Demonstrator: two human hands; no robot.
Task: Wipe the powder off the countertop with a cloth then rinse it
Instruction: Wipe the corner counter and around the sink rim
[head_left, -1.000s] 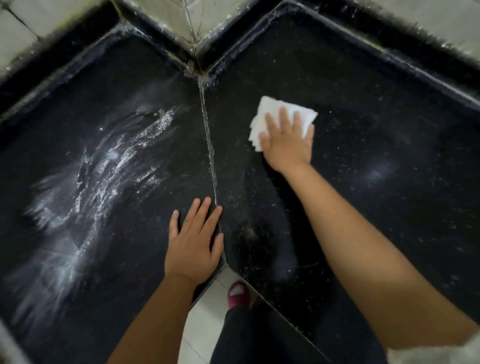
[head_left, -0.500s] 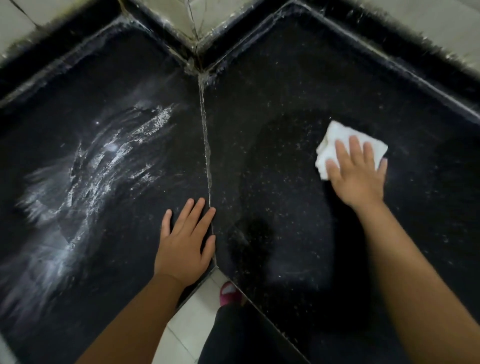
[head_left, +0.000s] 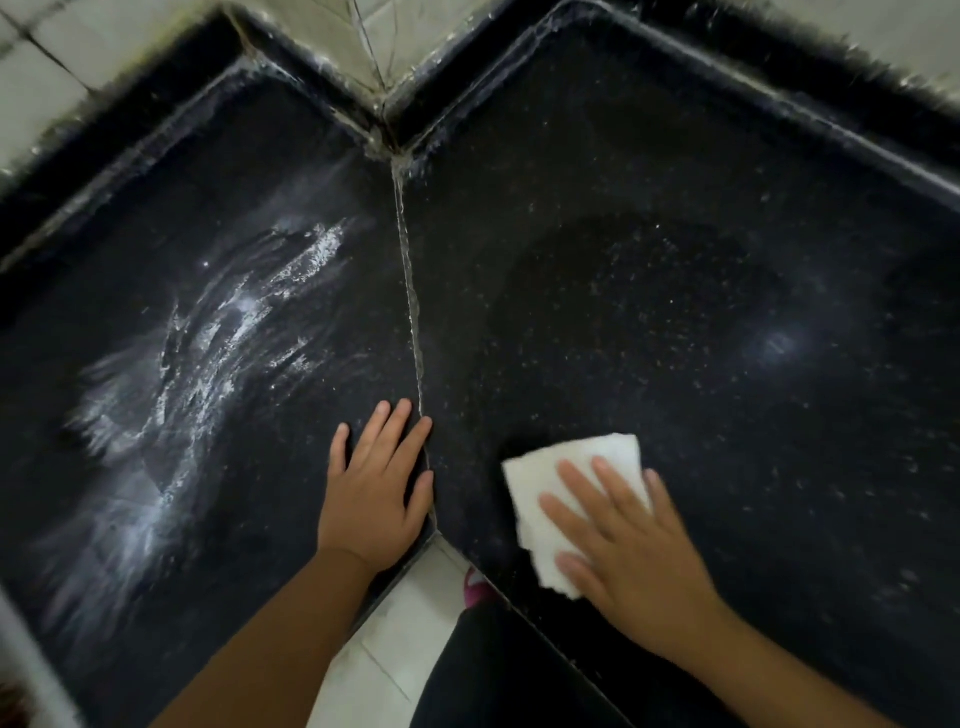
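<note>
- In the left half of the frame, the powder (head_left: 208, 353) lay in thick white smears across the dark surface (head_left: 675, 156), running from the upper middle of that slab down toward the lower left. I judged this patch the bulk of the job, and it had not been cleared.
- Just right of it, at lower centre, my left hand (head_left: 376, 493) rested flat on the surface beside the seam (head_left: 413, 312) between the two slabs. Its fingers (head_left: 395, 431) were straight and spread, holding nothing; it looked to be bracing me.
- Right of the seam, the slab showed only fine scattered specks and a faint haze toward the right edge, so I took that side as mostly wiped.
- At lower right, the cloth (head_left: 561, 467), white and folded, lay on the surface near its front edge. My right hand (head_left: 623, 540) pressed it down with flat, extended fingers laid over it, not curled around it.
- By my reckoning the wiping was partly done: the left smears remained, and so did the rinse. No tap or sink was in view.
</note>
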